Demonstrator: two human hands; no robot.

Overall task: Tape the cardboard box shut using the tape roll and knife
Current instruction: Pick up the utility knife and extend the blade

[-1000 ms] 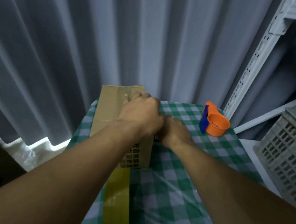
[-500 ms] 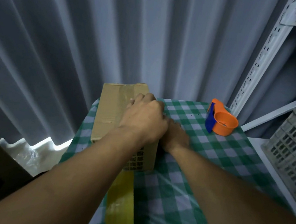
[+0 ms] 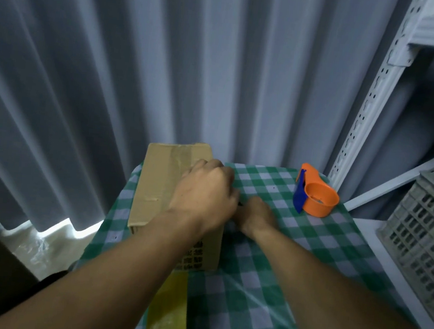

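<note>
Head view: the box [image 3: 165,185] lies at the tabletop's [image 3: 295,253] far left, flaps closed, tape visible across its top. The left hand [image 3: 204,194] rests palm down on the box's right edge, fingers curled over it. The right hand [image 3: 254,216] sits just beside the box's right wall; a small dark item shows at its fingers, but whether it grips cannot be told. An orange dispenser [image 3: 315,195] stands well apart, far right. A yellow strip [image 3: 168,312] lies near the box's front.
</note>
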